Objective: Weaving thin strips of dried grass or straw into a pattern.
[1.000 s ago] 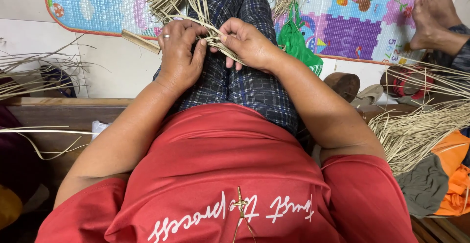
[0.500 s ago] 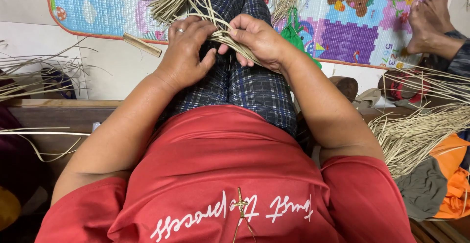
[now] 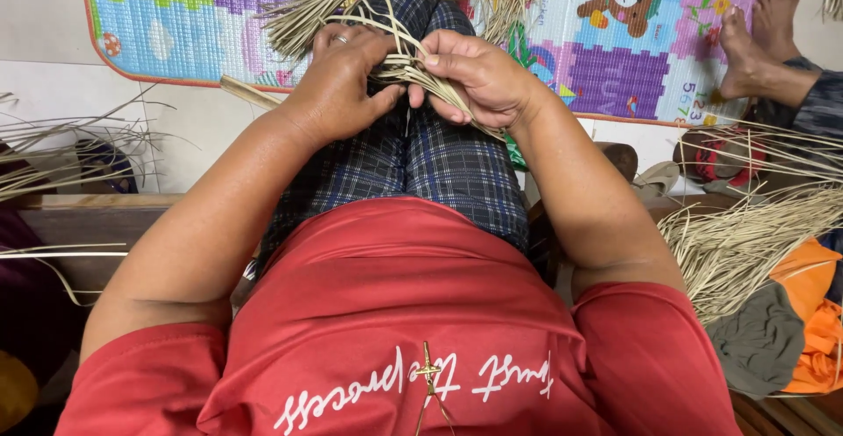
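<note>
A bundle of dry straw strips [image 3: 395, 67] lies across my lap, over blue plaid trousers [image 3: 439, 164]. My left hand [image 3: 338, 85], with a ring on one finger, is closed over the strips from the left. My right hand [image 3: 479, 76] pinches the same strips from the right, fingers curled around them. The two hands almost touch above my knees. Loose strip ends [image 3: 325, 1] fan out beyond the hands toward the mat. My palms hide the part being worked.
A colourful foam play mat [image 3: 615, 41] lies on the pale floor ahead. Another person's bare feet [image 3: 760, 36] rest at the top right. Piles of straw lie at right [image 3: 738, 243] and left [image 3: 61, 159]. Orange cloth [image 3: 812, 313] sits at the right edge.
Both hands have stayed on the straw bundle and shifted slightly; the fingers have reworked their grip on the strips. The view has tilted a little.
</note>
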